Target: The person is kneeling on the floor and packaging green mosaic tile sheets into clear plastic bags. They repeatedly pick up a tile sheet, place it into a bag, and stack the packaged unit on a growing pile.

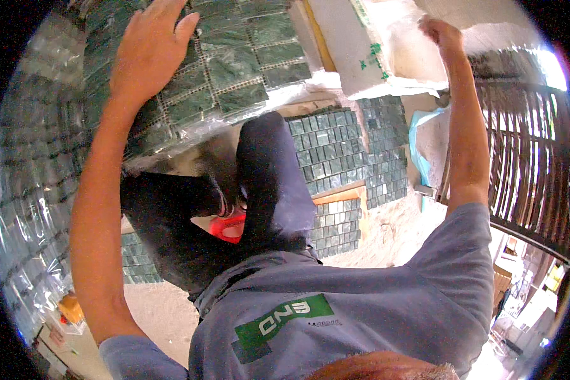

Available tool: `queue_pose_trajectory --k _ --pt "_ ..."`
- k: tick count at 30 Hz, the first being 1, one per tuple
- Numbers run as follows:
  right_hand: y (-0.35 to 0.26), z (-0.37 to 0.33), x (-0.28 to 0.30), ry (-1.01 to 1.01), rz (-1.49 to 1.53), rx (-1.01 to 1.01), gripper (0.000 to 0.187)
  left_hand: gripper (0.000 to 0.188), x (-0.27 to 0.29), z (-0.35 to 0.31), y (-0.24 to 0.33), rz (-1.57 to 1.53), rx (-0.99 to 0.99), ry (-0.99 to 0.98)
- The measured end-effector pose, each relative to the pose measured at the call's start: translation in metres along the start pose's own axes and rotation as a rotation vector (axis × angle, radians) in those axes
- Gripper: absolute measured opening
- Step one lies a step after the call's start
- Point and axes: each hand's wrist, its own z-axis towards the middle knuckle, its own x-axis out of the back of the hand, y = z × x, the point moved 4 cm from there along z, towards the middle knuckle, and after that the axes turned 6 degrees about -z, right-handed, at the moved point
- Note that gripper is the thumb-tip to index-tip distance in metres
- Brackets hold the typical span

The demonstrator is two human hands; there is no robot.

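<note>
Dark green stone tiles [234, 66], joined in sheets by a dotted backing mesh, lie at the top of the view. Over their left part is my left hand [149, 54], fingers stretched and thumb apart, holding nothing I can see; its fingertips run out of the picture. My right hand [443, 35] is closed, with its fingers curled in, at the upper right. It is nearest a bright white box or wrapping [411, 60], which is overexposed. What the right fingers hold, if anything, cannot be made out.
Sheets of small green mosaic tile [329, 149] lie beside my knee, with more mosaic sheets [386, 149] to their right. A light blue strip [418, 145] hangs nearby. Film-wrapped stacks [38, 171] rise at left, dark ribbed slats [519, 152] at right. Something red [228, 228] shows between my legs.
</note>
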Motion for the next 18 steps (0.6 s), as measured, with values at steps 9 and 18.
queue_pose_trajectory --k 9,18 --pt "0.017 -0.028 0.029 0.12 -0.409 0.002 0.029 0.047 -0.006 0.003 -0.006 -0.001 -0.016 0.008" --pt "0.013 -0.044 0.029 0.451 -1.549 0.393 0.022 0.043 -0.008 -0.002 -0.024 0.118 -0.059 -0.07"
